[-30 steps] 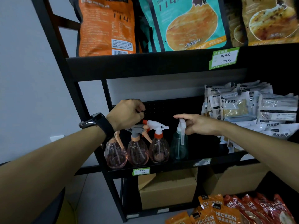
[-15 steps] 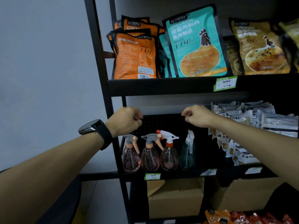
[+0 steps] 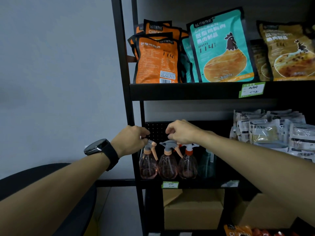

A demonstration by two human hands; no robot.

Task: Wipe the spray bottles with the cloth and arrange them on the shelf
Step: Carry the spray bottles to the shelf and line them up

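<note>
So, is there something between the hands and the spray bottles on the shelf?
Nothing visible. The left hand and right hand hover just above the trigger heads of the pink spray bottles. Whether the fingers touch them, I cannot tell.

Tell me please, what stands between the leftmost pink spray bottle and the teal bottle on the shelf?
In the head view, two more pink spray bottles: one with a grey head, one with a white head, between the leftmost pink bottle and the teal bottle.

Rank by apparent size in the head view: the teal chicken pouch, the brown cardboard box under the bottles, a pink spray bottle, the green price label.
1. Brown cardboard box and teal chicken pouch: look alike, unranked.
2. Pink spray bottle.
3. Green price label.
</note>
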